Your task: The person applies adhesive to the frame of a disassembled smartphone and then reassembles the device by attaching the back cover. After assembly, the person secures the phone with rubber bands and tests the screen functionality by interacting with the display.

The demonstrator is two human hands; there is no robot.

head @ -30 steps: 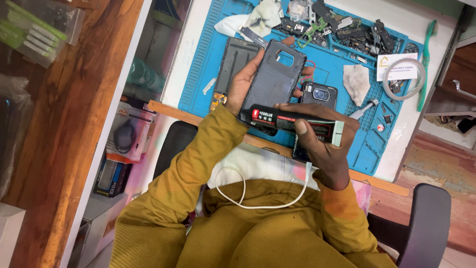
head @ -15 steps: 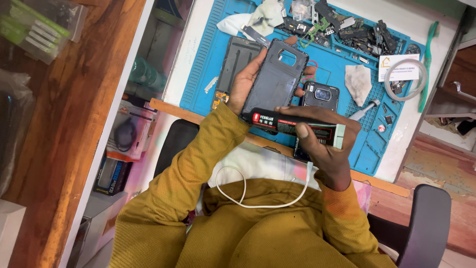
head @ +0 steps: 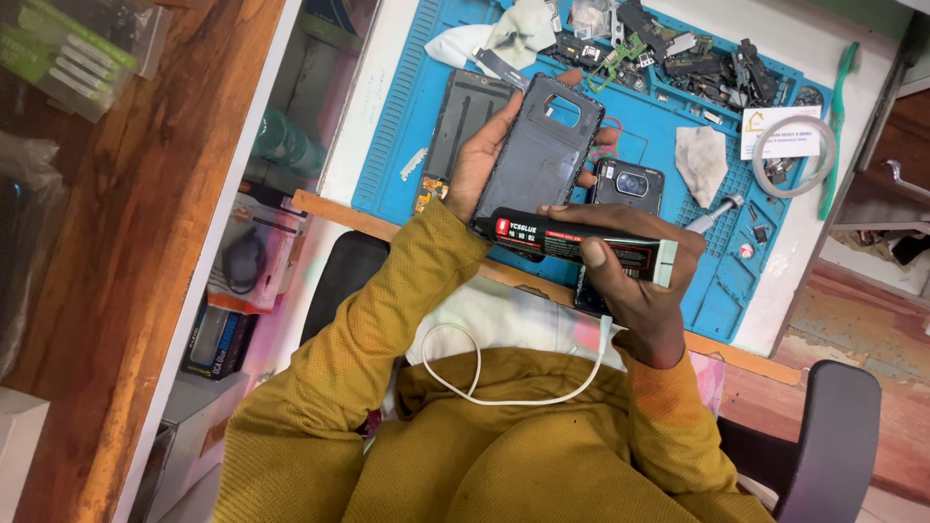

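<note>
Hidden or unclear: the far row of small phone parts (head: 678, 48) on the blue work mat (head: 402, 107) is a dark jumble, single pieces not told apart. The left hand's (head: 480, 160) palm lies behind the back cover (head: 538, 155); only the thumb along its left edge and fingertips at its right edge show. The phone body (head: 630, 186) is partly covered by the right hand (head: 635, 281), its near end out of sight. The glue tube's nozzle end sits at the cover's near edge; whether it touches cannot be told.

Item 1, back cover: dark grey, flat, rounded corners, a rectangular camera opening near its far end. Inner face up, dull and smudged. Held above the mat's middle, tilted, clamped between left thumb and fingers.

Item 2, glue tube (head: 581, 247): black, with a red band at its left end and a flattened pale right end. Lies crosswise at the cover's near edge, the right hand curled closed around it, index finger along the top.

Item 3, second dark panel (head: 465, 121): flat on the mat, just left of the cover.

Other stock: white cloth (head: 489, 39) at far left of the mat; grey wipe (head: 702, 160) and coiled white tape ring (head: 799, 155) to the right; green toothbrush (head: 838, 116) at the mat's right edge.

Edges and room: bare blue mat lies left of the second panel. A wooden strip (head: 339, 213) borders the mat's near side. A white cable (head: 504, 383) loops across the yellow-clothed lap.
</note>
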